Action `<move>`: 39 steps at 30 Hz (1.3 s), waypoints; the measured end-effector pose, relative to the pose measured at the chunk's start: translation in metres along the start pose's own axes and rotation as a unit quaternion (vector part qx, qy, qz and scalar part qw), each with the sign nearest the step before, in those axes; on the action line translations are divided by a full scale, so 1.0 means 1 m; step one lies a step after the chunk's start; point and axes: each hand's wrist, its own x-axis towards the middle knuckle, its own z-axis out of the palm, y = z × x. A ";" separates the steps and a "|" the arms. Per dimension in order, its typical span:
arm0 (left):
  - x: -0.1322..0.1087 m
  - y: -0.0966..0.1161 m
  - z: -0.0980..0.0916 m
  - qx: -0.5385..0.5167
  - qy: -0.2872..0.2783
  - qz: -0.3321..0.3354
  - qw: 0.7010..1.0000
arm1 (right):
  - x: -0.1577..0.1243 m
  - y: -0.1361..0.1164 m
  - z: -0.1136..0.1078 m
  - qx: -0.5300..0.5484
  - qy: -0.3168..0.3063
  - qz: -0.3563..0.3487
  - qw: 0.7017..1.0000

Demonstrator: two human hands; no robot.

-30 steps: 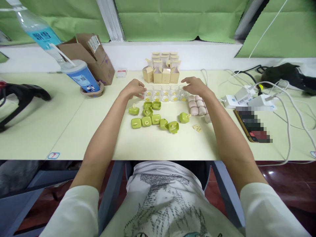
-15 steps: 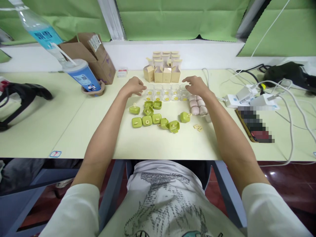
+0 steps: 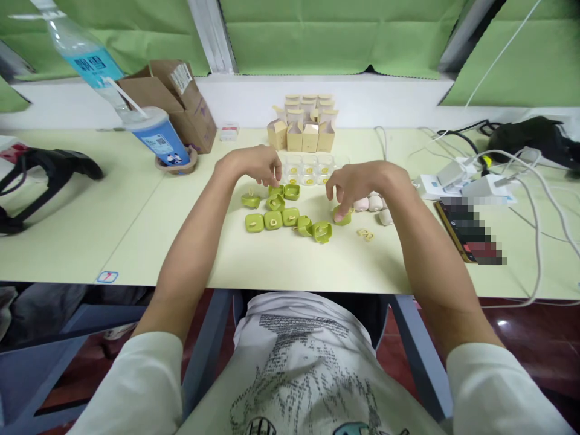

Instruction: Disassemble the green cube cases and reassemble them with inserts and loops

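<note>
My left hand [image 3: 260,165] hovers with its fingers bent down just above an open green case part [image 3: 276,191]; no object shows in it. Beside that lies another hollow green part [image 3: 292,191]. My right hand [image 3: 356,186] reaches down with fingers apart, its thumb at a green case [image 3: 343,217] that it partly hides. Between the hands stand clear cups [image 3: 309,170] with yellow marks, in two rows. Several closed green cases [image 3: 273,220] lie nearer me. Partly behind my right wrist sit pale pink rounded pieces [image 3: 375,203]. Small yellow loops [image 3: 365,234] lie nearby.
Small cardboard boxes [image 3: 302,136] stand against the wall. At the left are a brown carton [image 3: 183,99], a blue cup [image 3: 164,142], a bottle [image 3: 93,63] and a black strapped device [image 3: 49,169]. To the right lie a phone [image 3: 466,229], white power strips [image 3: 435,186] and cables.
My left hand has moved right and down toward the green parts. My right hand has come down from the clear cups to the green case near the pink pieces.
</note>
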 end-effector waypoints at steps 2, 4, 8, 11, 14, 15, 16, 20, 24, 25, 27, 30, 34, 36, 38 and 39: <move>0.004 0.005 0.007 0.056 0.030 0.029 0.998 | -0.004 -0.010 0.009 -0.018 -0.026 0.037 0.999; 0.008 0.010 0.013 0.087 0.048 0.058 0.993 | -0.007 -0.023 0.015 -0.037 -0.032 0.075 0.996; 0.015 0.015 0.024 0.102 0.026 0.090 0.990 | -0.011 -0.038 0.019 -0.063 -0.035 0.090 0.993; 0.019 0.013 0.027 0.107 0.024 0.098 0.989 | -0.011 -0.029 0.014 -0.082 -0.029 0.068 0.994; 0.021 0.010 0.028 0.111 0.024 0.094 0.989 | -0.014 -0.014 0.004 -0.092 0.014 0.031 0.995; 0.021 0.010 0.028 0.105 0.021 0.091 0.990 | -0.015 -0.010 0.000 -0.080 0.029 0.021 0.996; 0.022 0.010 0.028 0.097 0.018 0.087 0.991 | -0.018 -0.008 -0.003 -0.066 0.041 0.013 0.997; 0.021 0.011 0.030 0.087 0.018 0.082 0.993 | -0.027 -0.008 -0.014 -0.041 0.059 0.003 0.997; 0.019 0.015 0.030 0.096 0.025 0.092 0.991 | -0.032 -0.015 -0.017 -0.028 0.056 0.016 0.998; 0.018 0.016 0.029 0.097 0.026 0.093 0.991 | -0.033 -0.016 -0.017 -0.023 0.057 0.016 0.998; 0.017 0.018 0.029 0.097 0.025 0.092 0.991 | -0.034 -0.018 -0.018 -0.017 0.063 0.006 0.998; 0.016 0.018 0.029 0.098 0.023 0.091 0.991 | -0.033 -0.018 -0.020 -0.025 0.077 -0.013 0.997; 0.018 0.015 0.027 0.101 0.013 0.084 0.991 | -0.033 -0.014 -0.024 -0.032 0.102 -0.048 0.993; 0.015 0.014 0.023 0.093 0.035 0.084 0.992 | -0.034 -0.012 -0.027 -0.016 0.125 -0.075 0.989; 0.007 0.017 0.018 0.044 0.078 0.106 0.990 | -0.037 -0.012 -0.030 0.013 0.167 -0.095 0.981; 0.002 0.020 0.015 0.001 0.099 0.125 0.987 | -0.039 -0.012 -0.030 0.036 0.195 -0.102 0.975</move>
